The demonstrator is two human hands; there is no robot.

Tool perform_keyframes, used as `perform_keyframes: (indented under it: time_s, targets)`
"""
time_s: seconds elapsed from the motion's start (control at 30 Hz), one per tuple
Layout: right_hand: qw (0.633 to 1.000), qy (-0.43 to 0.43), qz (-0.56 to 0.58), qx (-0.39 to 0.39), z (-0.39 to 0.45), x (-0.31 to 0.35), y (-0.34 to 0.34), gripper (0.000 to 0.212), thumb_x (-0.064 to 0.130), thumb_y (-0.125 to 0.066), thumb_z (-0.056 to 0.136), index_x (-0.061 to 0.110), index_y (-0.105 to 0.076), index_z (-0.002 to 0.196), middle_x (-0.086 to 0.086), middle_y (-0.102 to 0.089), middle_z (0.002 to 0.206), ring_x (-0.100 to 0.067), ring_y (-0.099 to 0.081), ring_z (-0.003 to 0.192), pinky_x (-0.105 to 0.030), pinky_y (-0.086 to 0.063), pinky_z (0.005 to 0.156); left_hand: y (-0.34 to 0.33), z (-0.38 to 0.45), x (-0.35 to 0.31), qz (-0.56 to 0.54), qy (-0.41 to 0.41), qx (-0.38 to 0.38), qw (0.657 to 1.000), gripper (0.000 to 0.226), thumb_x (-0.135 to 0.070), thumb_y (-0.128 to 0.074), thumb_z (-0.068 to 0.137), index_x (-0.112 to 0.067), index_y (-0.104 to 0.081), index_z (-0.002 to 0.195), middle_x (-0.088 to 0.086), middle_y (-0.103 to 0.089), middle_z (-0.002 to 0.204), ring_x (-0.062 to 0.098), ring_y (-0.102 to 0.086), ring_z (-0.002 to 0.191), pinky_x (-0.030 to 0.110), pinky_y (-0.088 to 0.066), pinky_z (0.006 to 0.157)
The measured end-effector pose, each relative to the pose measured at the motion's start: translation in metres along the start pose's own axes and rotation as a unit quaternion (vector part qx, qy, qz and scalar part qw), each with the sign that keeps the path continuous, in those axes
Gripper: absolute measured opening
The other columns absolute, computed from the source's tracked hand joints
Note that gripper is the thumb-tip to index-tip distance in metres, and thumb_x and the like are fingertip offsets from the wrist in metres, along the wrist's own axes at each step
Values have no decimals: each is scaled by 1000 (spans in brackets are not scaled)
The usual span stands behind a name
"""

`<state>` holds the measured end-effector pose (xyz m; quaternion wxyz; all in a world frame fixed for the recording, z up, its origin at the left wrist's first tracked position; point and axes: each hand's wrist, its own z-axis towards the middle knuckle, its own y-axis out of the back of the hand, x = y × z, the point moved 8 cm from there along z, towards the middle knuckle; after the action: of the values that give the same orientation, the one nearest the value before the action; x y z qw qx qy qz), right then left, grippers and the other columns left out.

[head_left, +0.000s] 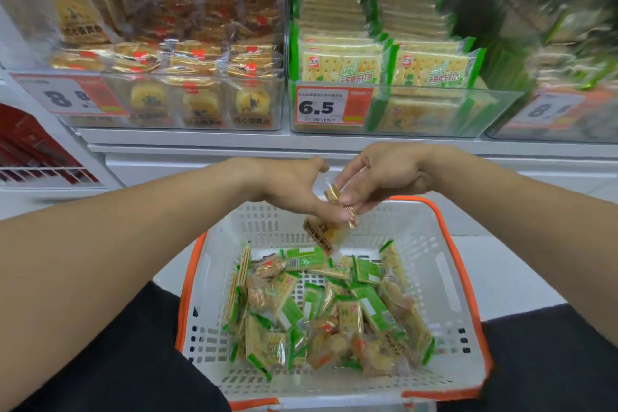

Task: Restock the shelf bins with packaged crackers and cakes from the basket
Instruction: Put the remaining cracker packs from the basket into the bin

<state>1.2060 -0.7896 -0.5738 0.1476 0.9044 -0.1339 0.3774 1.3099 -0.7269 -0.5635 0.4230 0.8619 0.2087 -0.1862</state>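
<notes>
Lining a white shelf [234, 139], clear bins [434, 110] of crackers and cakes are seen; a wrapped cake [321, 232] is pinched by both hands' fingers [351, 201] above the orange-rimmed basket [451, 278].

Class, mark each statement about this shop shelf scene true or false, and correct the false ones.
1. The basket is white with an orange rim. True.
2. The price tag on the bin of green cracker packs reads 8.8. False: it reads 6.5.
3. Both hands are inside a shelf bin. False: the left hand and right hand are above the basket, below the shelf.
4. The hands hold a clear-wrapped cake pack. True.
5. The basket holds green cracker packs mixed with brownish cake packs. True.
</notes>
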Motion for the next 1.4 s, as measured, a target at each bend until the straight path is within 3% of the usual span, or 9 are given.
perform_keyframes:
  time_s: [0.2, 0.3, 0.43, 0.53, 0.77, 0.9, 1.07, 1.2, 1.4]
  targets:
    - [997, 66, 39, 30, -44, 25, 24, 50, 6, -75, 70, 11, -60, 117, -13, -73, 83, -21, -69, 73, -29, -58, 70, -12, 5, -30, -174, -130, 45, 975, 34, -31, -84, 79, -27, -66, 108, -4, -73, 111, 18, -66, 111, 30, -50, 98]
    - [993, 112, 35, 16, -67, 37, 42, 49, 3, -72, 73, 9, -57, 119, -13, -73, 87, -20, -69, 76, -29, -58, 72, -10, 6, -37, -241, -146, 30, 959, 42, -28, -83, 81, -20, -64, 118, 10, -72, 115, 32, -66, 111, 44, -54, 97]
    - [959, 216, 61, -175, -85, 49, 83, 35, 7, -79, 68, 9, -62, 99, -17, -75, 93, -23, -69, 84, -42, -54, 84, 4, 3, -44, -350, -145, -20, 925, 58, -27, -74, 82, -5, -49, 129, 15, -75, 109, 35, -73, 93, 39, -58, 79]
    - [924, 255, 93, -270, -92, 52, 93, 24, 16, -78, 81, 9, -65, 100, -22, -74, 103, -25, -68, 85, -37, -57, 75, 18, -1, -40, -395, -135, -73, 906, 64, -29, -74, 79, 1, -46, 127, 18, -75, 103, 37, -74, 86, 36, -59, 71]
    - [950, 236, 63, -193, -84, 54, 67, 62, 33, -79, 71, 20, -57, 127, -5, -75, 112, -21, -73, 101, -41, -61, 83, 48, -21, -29, -438, -150, -160, 872, 60, -40, -63, 83, -2, -48, 126, 16, -76, 101, 31, -73, 75, 32, -56, 67]
    - [928, 299, 55, -217, -84, 73, 43, 55, 28, -82, 70, 2, -66, 116, -14, -76, 101, -29, -73, 91, -35, -60, 68, 76, -47, -20, -433, -176, -223, 855, 53, -42, -61, 85, -8, -56, 124, 18, -76, 97, 39, -73, 84, 47, -57, 79]
    - [884, 363, 86, -282, -87, 113, 21, 39, 14, -83, 73, 7, -71, 109, -14, -76, 96, -29, -74, 89, -30, -61, 66, 116, -101, 14, -278, -151, -381, 869, 46, -56, -38, 94, -21, -66, 103, -9, -71, 92, 5, -63, 84, 30, -51, 79]
    - [872, 357, 102, -320, -65, 154, 9, 39, 12, -87, 73, 10, -67, 107, -5, -78, 91, -18, -75, 83, -28, -61, 67, 147, -140, 87, 82, 96, -526, 841, 37, -41, -44, 102, -14, -57, 122, 10, -55, 124, 25, -45, 119, 40, -39, 100]
    - [882, 358, 98, -291, 17, 236, -31, 33, 8, -85, 79, 6, -69, 107, -14, -72, 97, -16, -70, 75, -38, -64, 69, 145, -154, 170, 134, 273, -443, 843, 54, -50, -44, 98, -15, -38, 139, 14, -39, 142, 32, -30, 137, 49, -31, 112]
